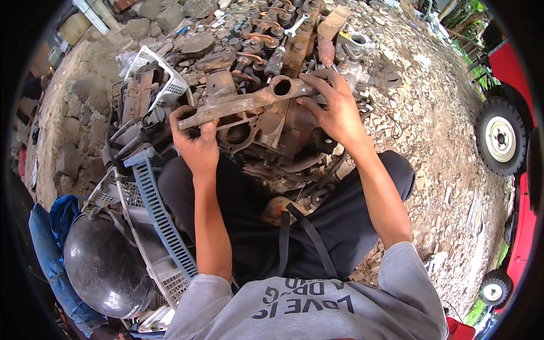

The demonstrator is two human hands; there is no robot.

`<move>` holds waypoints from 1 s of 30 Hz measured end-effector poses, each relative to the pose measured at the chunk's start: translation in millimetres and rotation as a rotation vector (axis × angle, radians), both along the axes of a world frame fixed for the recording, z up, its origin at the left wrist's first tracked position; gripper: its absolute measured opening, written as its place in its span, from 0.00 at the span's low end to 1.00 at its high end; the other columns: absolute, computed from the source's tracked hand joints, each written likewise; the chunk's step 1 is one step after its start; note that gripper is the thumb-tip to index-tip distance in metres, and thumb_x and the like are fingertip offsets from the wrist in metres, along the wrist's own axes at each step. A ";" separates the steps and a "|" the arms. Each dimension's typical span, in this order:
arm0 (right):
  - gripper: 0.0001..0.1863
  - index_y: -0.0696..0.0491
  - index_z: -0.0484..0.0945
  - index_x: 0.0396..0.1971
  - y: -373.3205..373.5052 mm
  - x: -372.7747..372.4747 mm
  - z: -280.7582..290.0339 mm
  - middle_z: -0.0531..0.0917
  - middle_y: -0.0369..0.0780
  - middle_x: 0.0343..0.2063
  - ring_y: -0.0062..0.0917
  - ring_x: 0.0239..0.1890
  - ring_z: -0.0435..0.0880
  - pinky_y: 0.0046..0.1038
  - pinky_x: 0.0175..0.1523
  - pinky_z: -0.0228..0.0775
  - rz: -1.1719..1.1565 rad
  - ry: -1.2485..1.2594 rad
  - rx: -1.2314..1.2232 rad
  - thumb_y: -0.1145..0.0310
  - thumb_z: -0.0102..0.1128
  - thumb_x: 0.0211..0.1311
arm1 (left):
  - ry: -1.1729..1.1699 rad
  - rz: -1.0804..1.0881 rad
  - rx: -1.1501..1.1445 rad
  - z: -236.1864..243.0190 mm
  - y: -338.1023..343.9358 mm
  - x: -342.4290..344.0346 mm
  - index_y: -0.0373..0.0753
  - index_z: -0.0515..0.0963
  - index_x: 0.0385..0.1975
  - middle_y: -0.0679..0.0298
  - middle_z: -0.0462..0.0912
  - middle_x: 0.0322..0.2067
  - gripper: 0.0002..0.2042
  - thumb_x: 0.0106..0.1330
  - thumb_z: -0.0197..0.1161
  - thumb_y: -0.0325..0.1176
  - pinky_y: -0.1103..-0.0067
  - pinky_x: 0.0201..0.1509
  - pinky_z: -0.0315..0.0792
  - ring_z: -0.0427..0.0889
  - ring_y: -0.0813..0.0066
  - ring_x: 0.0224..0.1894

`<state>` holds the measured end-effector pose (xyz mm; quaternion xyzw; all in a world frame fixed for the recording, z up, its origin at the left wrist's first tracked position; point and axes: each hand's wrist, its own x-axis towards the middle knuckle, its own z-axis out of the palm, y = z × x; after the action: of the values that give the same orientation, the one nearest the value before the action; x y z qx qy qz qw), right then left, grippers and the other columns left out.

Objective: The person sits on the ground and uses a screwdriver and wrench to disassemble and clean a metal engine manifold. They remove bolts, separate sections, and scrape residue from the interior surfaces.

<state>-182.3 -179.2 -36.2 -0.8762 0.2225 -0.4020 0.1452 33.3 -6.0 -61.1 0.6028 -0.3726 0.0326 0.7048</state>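
Above my crossed legs, I hold a rusty cast engine manifold (243,105), tilted so its right end sits higher. My left hand (195,144) grips the flat left end, thumb on the near side. The other end is pinched by my right hand (334,110), its thumb and fingers around the metal beside a round port. Under and behind the manifold are more greasy engine parts. A row of valve springs and rockers (260,45) lies beyond it. An open-ended wrench (297,25) rests on the parts at the top.
A white plastic crate (175,85) of metal parts stands at the left, with a blue-grey slatted basket (164,209) nearer me. A black helmet (105,266) lies at lower left. Stone chips cover the ground (436,187). Red vehicles with a black tyre (488,136) stand at the right.
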 end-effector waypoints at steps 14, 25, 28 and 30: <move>0.16 0.55 0.80 0.50 -16.2 -5.9 21.0 0.83 0.48 0.44 0.43 0.48 0.83 0.39 0.57 0.73 -0.117 -0.075 0.036 0.75 0.58 0.62 | 0.022 0.035 0.030 3.7 7.6 -1.8 0.32 0.74 0.46 0.61 0.77 0.40 0.31 0.52 0.77 0.50 0.74 0.49 0.72 0.77 0.70 0.42; 0.22 0.64 0.81 0.44 -104.0 39.2 47.6 0.86 0.53 0.26 0.41 0.31 0.87 0.38 0.40 0.79 -0.491 0.667 0.307 0.59 0.61 0.59 | 0.057 -0.016 -0.049 6.5 8.8 -3.2 0.31 0.73 0.50 0.59 0.75 0.47 0.42 0.49 0.74 0.65 0.71 0.58 0.69 0.75 0.66 0.50; 0.22 0.61 0.82 0.44 -111.2 34.2 49.3 0.85 0.55 0.33 0.48 0.38 0.86 0.41 0.46 0.77 -0.500 0.666 0.214 0.58 0.66 0.55 | 0.034 -0.020 -0.076 6.2 7.5 -4.3 0.30 0.73 0.50 0.58 0.75 0.47 0.43 0.50 0.72 0.66 0.70 0.59 0.67 0.75 0.65 0.52; 0.23 0.59 0.82 0.44 -99.5 33.6 62.6 0.86 0.54 0.36 0.47 0.40 0.86 0.40 0.48 0.77 -0.404 0.533 0.157 0.58 0.68 0.54 | -0.016 0.013 -0.107 8.5 7.5 -2.2 0.30 0.73 0.50 0.58 0.75 0.48 0.43 0.50 0.71 0.67 0.69 0.60 0.66 0.75 0.63 0.52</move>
<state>-148.6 -278.7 26.4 -0.8749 0.4519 -0.1612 0.0663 31.1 1.6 -52.6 0.5665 -0.3720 0.0618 0.7327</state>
